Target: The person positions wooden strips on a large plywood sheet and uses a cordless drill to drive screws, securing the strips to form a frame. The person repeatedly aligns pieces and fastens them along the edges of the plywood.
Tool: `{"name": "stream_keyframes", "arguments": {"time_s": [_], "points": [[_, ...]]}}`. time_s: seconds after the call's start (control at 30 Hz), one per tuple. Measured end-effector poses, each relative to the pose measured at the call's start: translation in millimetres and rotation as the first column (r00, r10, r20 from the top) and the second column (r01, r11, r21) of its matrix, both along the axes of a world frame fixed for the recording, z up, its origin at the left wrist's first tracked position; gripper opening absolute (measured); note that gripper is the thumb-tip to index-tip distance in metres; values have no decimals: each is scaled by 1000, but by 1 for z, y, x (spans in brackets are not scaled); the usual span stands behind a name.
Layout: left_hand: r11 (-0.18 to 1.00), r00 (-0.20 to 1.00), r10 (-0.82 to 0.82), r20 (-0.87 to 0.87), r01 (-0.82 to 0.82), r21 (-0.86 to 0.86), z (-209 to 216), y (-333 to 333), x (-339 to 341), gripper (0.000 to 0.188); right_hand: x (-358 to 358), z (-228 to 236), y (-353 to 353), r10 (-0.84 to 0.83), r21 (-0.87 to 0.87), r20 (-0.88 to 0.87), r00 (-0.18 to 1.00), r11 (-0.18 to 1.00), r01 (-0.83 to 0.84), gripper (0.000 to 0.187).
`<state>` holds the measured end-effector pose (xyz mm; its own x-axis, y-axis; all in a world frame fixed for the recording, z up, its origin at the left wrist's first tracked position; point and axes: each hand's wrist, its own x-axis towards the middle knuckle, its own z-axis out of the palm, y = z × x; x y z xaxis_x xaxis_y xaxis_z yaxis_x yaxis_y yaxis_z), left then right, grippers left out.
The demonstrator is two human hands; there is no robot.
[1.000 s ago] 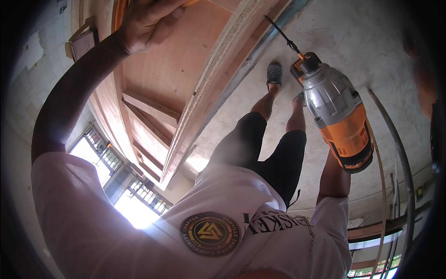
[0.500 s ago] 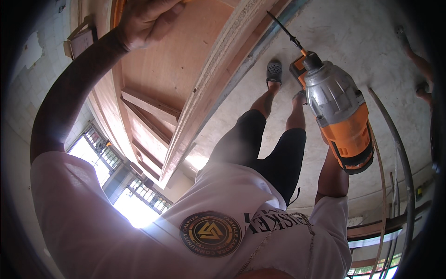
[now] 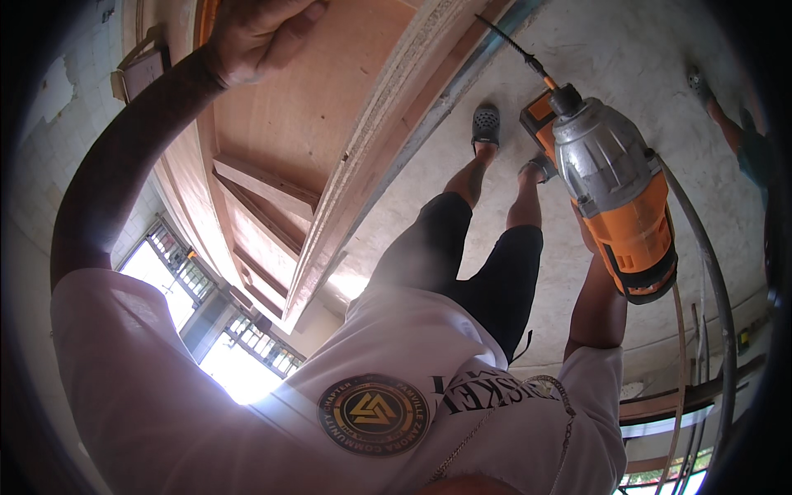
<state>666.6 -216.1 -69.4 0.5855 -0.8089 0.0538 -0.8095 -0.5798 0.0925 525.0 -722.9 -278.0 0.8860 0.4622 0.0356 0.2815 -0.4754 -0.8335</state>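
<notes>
My right hand (image 3: 587, 238) is wrapped round an orange and silver cordless impact driver (image 3: 623, 194), whose body hides most of the fingers. A long dark bit (image 3: 513, 45) sticks out of its chuck, pointing up and left toward the edge of a wooden frame (image 3: 363, 157). At the upper left, my left hand (image 3: 262, 41) is raised over the plywood panel (image 3: 330, 78) within that frame. Its fingers are curled, and the upper picture edge cuts off part of them. Whatever they hold, if anything, is out of sight.
Short wooden braces (image 3: 268, 186) cross the inside of the frame. A grey hose-like curved length (image 3: 705, 247) and thin strips stand at the right. Another person's leg (image 3: 726, 128) shows at the far right on the concrete floor (image 3: 627, 58). Bright windows (image 3: 239, 367) are at lower left.
The impact driver has shifted a little right and away from me. My left hand has risen slightly, and an orange bit at its fingertips has left view. The other person's leg has moved.
</notes>
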Motion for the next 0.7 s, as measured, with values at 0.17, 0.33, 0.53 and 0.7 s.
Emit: {"name": "stream_keyframes", "arguments": {"time_s": [0.17, 0.33, 0.53, 0.7], "points": [[1000, 1000, -15, 18, 16, -13, 1, -5, 0, 46, -6, -13, -11, 2, -7, 15, 1000, 1000, -2, 59], [992, 994, 94, -48, -90, 91, 7, -8, -3, 46, -11, -28, -19, 6, -24, 51, 999, 1000, -5, 62], [999, 998, -44, 39, 45, -21, 1, -7, 3, 47, 0, 2, -11, 135, -159, 45, 990, 979, -127, 67], [999, 1000, 16, -3, -16, 28, 4, -4, -3, 46, 6, 32, 9, 50, 16, -137, 989, 999, -48, 65]]}}
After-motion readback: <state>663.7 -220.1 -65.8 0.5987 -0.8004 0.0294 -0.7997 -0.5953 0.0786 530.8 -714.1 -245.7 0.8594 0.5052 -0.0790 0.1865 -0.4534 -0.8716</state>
